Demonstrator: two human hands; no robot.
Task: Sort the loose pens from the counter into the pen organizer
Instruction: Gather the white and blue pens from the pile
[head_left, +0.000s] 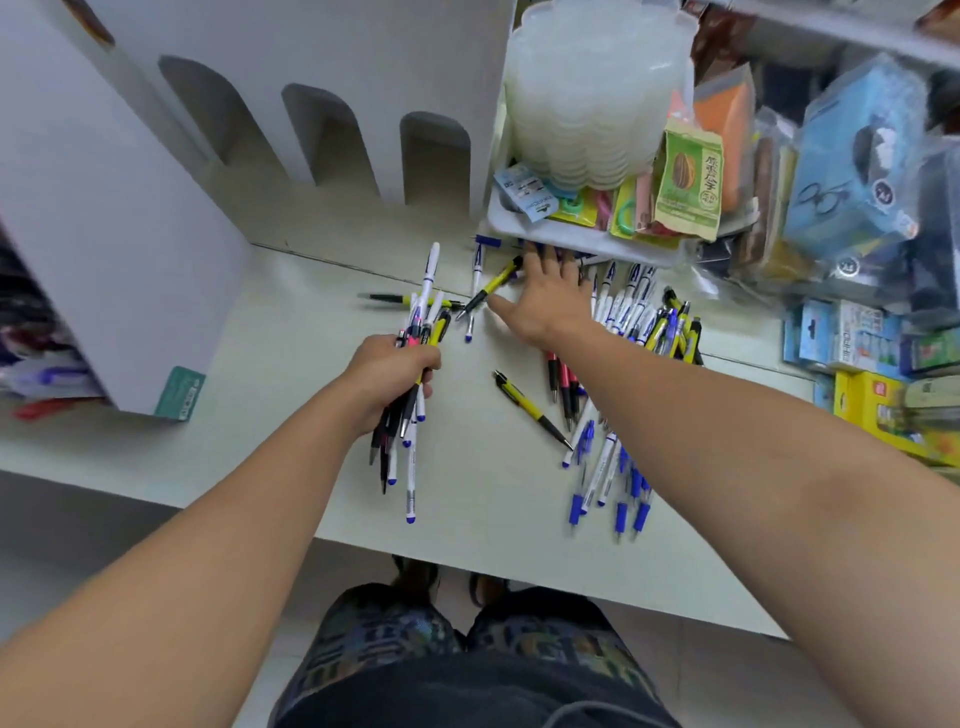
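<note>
The left hand (387, 376) curls its fingers (423, 366) round a mixed bundle of white, yellow and black pens (415, 364) above the pale desk (260, 364). The right hand (548, 296) reaches forward, fingers spread, beside a yellow-and-black pen (491, 286); more loose blue-and-white pens (608, 467) lie under its forearm, and the white cardboard pen organizer with arched slots (337, 130) stands behind.

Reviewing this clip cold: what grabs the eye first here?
The left hand grips a mixed bundle of pens mid-counter. The right hand reaches open toward a yellow pen near the white tray, with more loose pens scattered at right.
</note>
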